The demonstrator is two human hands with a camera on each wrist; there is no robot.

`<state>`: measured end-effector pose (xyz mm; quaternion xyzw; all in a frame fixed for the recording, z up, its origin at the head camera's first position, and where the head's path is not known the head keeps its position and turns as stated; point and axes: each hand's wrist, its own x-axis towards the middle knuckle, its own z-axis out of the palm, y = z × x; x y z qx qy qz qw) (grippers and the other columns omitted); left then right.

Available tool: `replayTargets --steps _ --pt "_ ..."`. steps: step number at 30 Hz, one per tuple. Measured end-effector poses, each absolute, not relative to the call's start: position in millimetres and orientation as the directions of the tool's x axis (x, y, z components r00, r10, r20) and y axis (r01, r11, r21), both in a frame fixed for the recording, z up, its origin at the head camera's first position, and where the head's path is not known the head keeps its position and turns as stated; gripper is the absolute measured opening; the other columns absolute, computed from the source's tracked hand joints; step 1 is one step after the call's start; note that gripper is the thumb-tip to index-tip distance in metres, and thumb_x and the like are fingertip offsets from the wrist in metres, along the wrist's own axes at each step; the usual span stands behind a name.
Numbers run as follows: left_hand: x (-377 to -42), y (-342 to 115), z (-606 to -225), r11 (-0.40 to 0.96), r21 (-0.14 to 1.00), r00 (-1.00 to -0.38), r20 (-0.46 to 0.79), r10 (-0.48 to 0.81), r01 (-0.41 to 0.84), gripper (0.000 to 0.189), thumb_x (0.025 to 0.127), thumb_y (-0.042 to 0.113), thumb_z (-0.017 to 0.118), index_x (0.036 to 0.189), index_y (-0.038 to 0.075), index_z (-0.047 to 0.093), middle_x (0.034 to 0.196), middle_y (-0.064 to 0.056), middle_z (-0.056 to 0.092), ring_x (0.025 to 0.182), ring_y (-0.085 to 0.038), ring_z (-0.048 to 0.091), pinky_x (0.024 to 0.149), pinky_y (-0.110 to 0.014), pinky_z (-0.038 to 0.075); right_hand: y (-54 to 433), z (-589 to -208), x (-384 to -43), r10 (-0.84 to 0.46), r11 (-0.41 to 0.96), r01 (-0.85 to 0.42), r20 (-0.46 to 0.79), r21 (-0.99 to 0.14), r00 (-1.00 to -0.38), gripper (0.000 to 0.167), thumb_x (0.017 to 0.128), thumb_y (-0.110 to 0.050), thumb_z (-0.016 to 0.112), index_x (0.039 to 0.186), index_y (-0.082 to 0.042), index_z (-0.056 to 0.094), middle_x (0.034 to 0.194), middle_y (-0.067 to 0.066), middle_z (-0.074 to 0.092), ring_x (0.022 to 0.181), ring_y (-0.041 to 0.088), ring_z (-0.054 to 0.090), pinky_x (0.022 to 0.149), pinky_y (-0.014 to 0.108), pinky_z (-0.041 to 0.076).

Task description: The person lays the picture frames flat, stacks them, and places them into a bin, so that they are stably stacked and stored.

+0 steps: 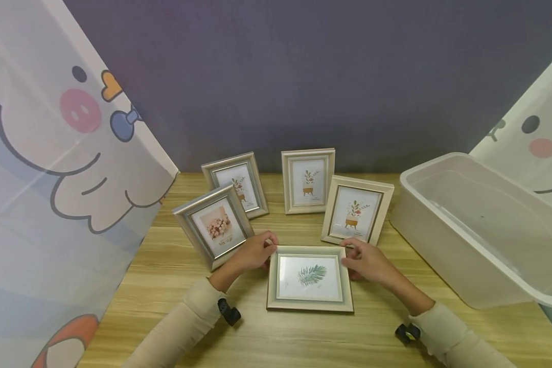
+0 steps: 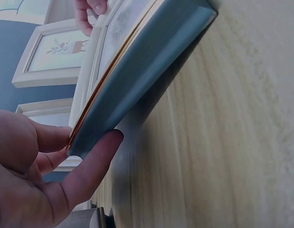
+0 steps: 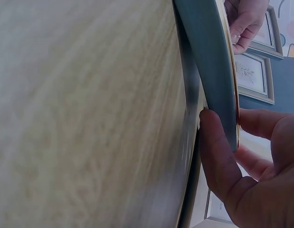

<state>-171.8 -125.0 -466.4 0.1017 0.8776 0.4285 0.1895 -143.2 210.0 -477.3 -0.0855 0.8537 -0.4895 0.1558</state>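
Observation:
A cream picture frame [image 1: 310,304] with a green leaf print lies in front of me, picture side up. My left hand [image 1: 256,249] pinches its far left corner, and in the left wrist view the thumb and fingers sit on opposite faces of the frame's edge [image 2: 132,76]. At the far right corner, my right hand [image 1: 367,260] pinches the same frame. In the right wrist view the held edge [image 3: 211,61] is lifted slightly off the wooden table, a dark gap showing beneath it.
Behind stand a grey frame with a flower photo [image 1: 217,227], another grey frame [image 1: 237,185] and two cream frames with plant prints [image 1: 308,180] [image 1: 356,212]. A translucent plastic bin [image 1: 455,245] stands at the right. A dark wall [image 1: 276,76] closes off the back of the wooden table [image 1: 184,306].

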Motion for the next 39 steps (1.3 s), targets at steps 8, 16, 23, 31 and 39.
replayTargets --steps 8,16,23,31,39 --pt "-171.1 -119.9 -465.4 0.715 0.694 -0.915 -0.227 0.333 0.088 0.009 0.104 0.017 0.056 0.11 0.014 0.063 0.104 -0.013 0.076 0.053 -0.014 0.064 0.055 -0.027 0.051 208.5 -477.1 -144.5 -0.288 0.564 -0.019 -0.175 -0.826 -0.942 0.043 0.093 -0.01 0.071 0.133 0.001 0.059 0.086 0.009 0.066 0.063 0.017 0.067 0.055 0.028 0.059" --pt "-171.9 -113.9 -466.4 0.767 0.611 -0.929 -0.136 0.345 0.195 0.008 0.1 0.013 0.059 0.102 0.011 0.066 0.094 -0.008 0.075 0.075 -0.018 0.066 0.071 -0.034 0.053 205.1 -480.7 -146.2 -0.283 0.603 -0.054 -0.15 -0.796 -0.947 0.042 0.09 -0.007 0.072 0.129 0.005 0.061 0.082 0.007 0.066 0.059 0.013 0.065 0.053 0.025 0.056" --pt "-175.1 -112.4 -473.4 0.781 0.583 -0.932 -0.106 0.347 0.224 0.006 0.098 0.012 0.062 0.099 0.01 0.068 0.087 -0.005 0.073 0.082 -0.019 0.063 0.081 -0.038 0.052 203.2 -480.3 -146.6 -0.287 0.638 -0.066 -0.158 -0.767 -0.945 0.043 0.091 -0.007 0.072 0.13 0.006 0.061 0.08 0.004 0.067 0.057 0.011 0.064 0.053 0.025 0.056" --pt "-174.7 -111.6 -469.9 0.784 0.581 -0.933 -0.109 0.342 0.219 0.005 0.097 0.01 0.064 0.099 0.008 0.068 0.088 -0.006 0.072 0.087 -0.021 0.062 0.081 -0.038 0.052 203.1 -479.4 -147.0 -0.294 0.642 -0.066 -0.165 -0.764 -0.942 0.044 0.09 -0.007 0.072 0.131 0.007 0.061 0.082 0.005 0.066 0.06 0.013 0.066 0.054 0.025 0.057" --pt "-176.8 -111.9 -466.9 0.79 0.568 -0.935 -0.096 0.341 0.23 0.008 0.097 0.012 0.063 0.099 0.009 0.069 0.091 -0.007 0.071 0.09 -0.022 0.064 0.08 -0.039 0.054 209.3 -471.5 -149.7 -0.313 0.677 -0.128 -0.126 -0.725 -0.941 0.047 0.092 -0.011 0.07 0.135 0.004 0.059 0.091 0.007 0.07 0.07 0.012 0.064 0.059 0.024 0.055"
